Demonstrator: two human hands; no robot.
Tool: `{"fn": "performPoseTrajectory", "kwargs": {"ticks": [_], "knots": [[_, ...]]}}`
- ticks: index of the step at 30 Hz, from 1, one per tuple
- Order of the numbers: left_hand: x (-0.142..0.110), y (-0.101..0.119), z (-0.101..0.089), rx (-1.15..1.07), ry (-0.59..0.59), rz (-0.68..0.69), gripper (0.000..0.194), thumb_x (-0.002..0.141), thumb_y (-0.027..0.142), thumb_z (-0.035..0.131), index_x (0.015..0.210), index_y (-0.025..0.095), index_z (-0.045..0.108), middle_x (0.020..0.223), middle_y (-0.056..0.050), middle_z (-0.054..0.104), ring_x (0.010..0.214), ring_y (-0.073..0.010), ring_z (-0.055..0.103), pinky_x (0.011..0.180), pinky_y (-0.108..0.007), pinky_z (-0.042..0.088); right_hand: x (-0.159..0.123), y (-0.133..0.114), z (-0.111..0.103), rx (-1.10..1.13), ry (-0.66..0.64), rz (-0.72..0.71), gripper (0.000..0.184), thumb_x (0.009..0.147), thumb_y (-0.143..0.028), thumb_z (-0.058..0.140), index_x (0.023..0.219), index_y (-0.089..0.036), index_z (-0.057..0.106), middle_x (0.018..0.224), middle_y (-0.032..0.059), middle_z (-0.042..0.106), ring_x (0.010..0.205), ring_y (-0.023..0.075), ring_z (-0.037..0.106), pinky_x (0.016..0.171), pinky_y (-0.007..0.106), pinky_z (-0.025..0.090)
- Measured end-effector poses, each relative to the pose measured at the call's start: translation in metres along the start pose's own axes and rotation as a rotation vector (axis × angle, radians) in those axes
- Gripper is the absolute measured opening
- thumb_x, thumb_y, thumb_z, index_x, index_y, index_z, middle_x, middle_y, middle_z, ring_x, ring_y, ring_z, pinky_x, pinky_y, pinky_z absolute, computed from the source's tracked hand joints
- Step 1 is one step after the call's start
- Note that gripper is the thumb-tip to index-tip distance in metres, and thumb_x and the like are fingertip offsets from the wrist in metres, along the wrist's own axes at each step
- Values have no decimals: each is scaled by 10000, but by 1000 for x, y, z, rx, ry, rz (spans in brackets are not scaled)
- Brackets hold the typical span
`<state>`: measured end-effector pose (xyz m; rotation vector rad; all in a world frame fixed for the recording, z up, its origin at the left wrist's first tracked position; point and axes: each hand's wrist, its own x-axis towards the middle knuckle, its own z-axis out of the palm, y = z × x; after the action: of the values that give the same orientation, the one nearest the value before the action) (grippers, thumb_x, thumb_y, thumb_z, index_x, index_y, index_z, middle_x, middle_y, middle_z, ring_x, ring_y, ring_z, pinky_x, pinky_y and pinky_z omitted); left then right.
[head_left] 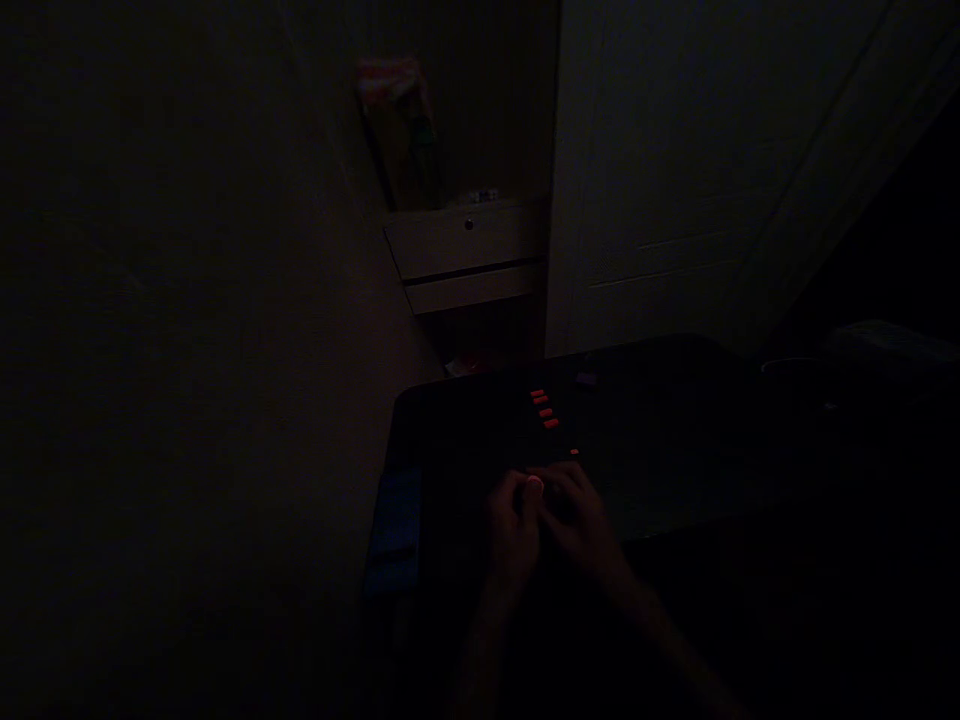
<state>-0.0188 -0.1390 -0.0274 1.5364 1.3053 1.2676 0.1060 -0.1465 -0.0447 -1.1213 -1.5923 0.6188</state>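
Observation:
The room is very dark. Over the near part of a dark table, my left hand [514, 520] and my right hand [576, 512] are close together, fingers bent inward and nearly meeting. A reddish glow falls on the left thumb tip. Whatever lies between the fingers is too dark and small to name. Just beyond the hands is a small orange piece [574, 452]. Farther off, several short orange-red bars [546, 412] lie in a slanting row on the tabletop.
The dark table [480, 425] has rounded far corners. A blue flat object [395, 530] lies at its left edge, and a small dark purple item [586, 380] near the far edge. Behind stand a cabinet with a drawer [465, 245], a colourful packet [401, 130] and a pale panel [652, 180].

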Motion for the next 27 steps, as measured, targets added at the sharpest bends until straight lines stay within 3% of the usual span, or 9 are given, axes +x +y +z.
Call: {"fn": "performPoseTrajectory", "kwargs": {"ticks": [6,11,15,19,27], "knots": [[0,0,-2,-13,5,13,316,953,397,534,746,179,630,700,-14,651,667,-165,596,628,-252,426,-2,-3,1,13,-11,5,395,923,-225,630,1311,-296,624,1078,57,596,874,177,641,789,308,572],[5,1,0,-135,-15,-72,313,915,399,571,732,163,665,685,-18,658,669,-165,594,624,-246,443,-4,1,3,-9,28,-14,376,919,-230,642,1290,-294,654,1077,62,602,896,191,646,801,323,572],[6,1,1,-169,-16,-106,384,934,439,540,724,152,685,698,-39,681,698,-182,620,645,-259,466,-4,4,4,-8,130,20,301,898,-277,689,1198,-282,715,1091,66,607,955,212,648,832,337,570],[5,1,1,-160,39,-123,360,959,423,499,923,151,732,862,-75,742,800,-203,672,711,-276,498,-1,2,4,-27,237,69,223,888,-330,701,1092,-271,768,1064,73,623,932,223,655,803,342,573],[6,-4,0,-135,38,-93,310,940,407,544,880,172,738,855,-66,753,787,-202,682,727,-283,507,2,-1,1,46,215,131,142,865,-347,718,945,-238,761,965,63,728,888,232,691,805,358,558]]}}
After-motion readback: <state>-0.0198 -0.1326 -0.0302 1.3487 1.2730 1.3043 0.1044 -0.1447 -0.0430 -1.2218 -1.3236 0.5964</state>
